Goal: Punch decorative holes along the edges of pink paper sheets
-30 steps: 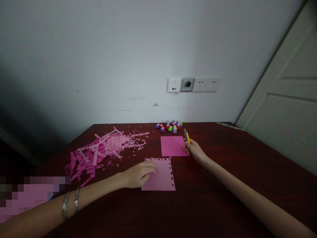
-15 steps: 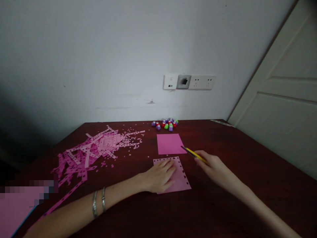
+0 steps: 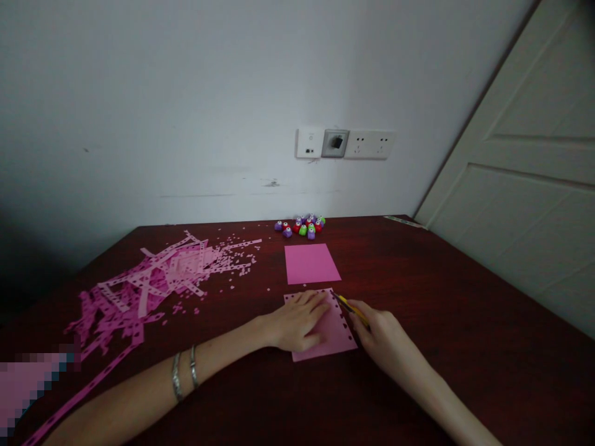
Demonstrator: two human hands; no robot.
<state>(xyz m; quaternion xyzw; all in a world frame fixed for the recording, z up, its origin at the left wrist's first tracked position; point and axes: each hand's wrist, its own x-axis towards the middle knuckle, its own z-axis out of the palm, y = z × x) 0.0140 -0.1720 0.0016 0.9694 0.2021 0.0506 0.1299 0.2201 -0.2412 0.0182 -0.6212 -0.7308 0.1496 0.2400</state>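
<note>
My left hand (image 3: 295,322) lies flat with its fingers spread on a pink sheet of paper (image 3: 316,354), which has dark holes along its far and right edges. In my right hand (image 3: 374,325) is a yellow utility knife (image 3: 348,305). The knife's dark tip is at the sheet's far right corner; whether it touches the paper I cannot tell. Just beyond lies a second, plain pink sheet (image 3: 310,263), flat on the dark red-brown table (image 3: 409,279).
On the left is a heap of punched pink paper strips (image 3: 144,279), with small paper bits scattered around it. Several purple, red and green eyed figures (image 3: 303,229) stand near the wall. Sockets (image 3: 369,145) are on the wall, and a white panelled door (image 3: 520,204) is at right.
My right hand has brought the knife left and down, from beside the plain sheet to the corner of the punched sheet. My left hand stays on the paper. The view has shifted slightly.
</note>
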